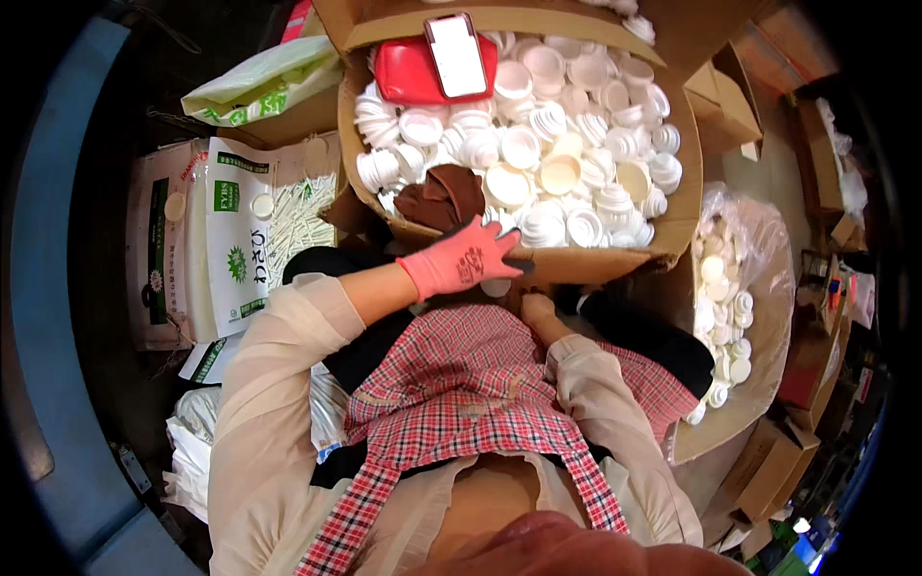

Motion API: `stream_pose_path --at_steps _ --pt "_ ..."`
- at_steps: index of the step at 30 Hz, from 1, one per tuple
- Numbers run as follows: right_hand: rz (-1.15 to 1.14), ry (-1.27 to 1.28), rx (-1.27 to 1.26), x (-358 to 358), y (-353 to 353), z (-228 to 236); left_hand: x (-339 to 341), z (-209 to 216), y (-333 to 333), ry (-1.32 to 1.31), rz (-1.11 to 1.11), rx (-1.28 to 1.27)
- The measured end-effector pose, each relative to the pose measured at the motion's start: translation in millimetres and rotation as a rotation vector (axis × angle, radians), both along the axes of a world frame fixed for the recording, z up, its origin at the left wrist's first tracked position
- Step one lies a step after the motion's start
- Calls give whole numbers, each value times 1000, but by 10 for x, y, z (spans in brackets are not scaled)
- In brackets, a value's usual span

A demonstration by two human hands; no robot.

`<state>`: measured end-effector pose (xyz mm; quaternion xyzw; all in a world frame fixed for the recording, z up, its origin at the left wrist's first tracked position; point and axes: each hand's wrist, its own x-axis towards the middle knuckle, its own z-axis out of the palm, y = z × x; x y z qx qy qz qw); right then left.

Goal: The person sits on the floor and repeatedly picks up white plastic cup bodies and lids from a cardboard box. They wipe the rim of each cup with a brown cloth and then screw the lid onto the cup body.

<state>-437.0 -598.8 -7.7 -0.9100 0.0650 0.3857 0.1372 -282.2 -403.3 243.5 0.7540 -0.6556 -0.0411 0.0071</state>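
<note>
My left hand (468, 259) wears a coral glove with dark fingertips. Its fingers are spread at the near edge of a large cardboard box (595, 264), with no object visible in its grip. Just below the glove, part of a white plastic cap (496, 287) shows. My bare right hand (534, 305) is low by the box's near side, above my checked apron; its fingers are mostly hidden. Many white threaded plastic caps (520, 147) fill the box. A brown cloth (441, 196) lies on them near the glove.
On the caps at the back rest a red pouch (401, 72) and a phone (457, 60) with a lit screen. A second carton (759, 317) with caps in clear plastic stands right. Printed sacks (230, 240) and small white sticks (301, 213) are left. A blue beam (67, 240) runs along the far left.
</note>
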Motion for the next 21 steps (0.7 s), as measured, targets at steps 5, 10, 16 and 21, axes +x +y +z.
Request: stream_pose_path --at_steps 5,10,16,21 --pt "197 372 342 -356 365 -304 29 -76 -64 -9 58 -50" --pt "213 -37 91 -95 420 -136 26 -107 -34 -11 71 -15" --pt "268 -323 -95 280 578 -182 42 -54 -45 82 66 21" --pt "299 -217 -43 313 628 -255 40 -41 -8 101 55 33"
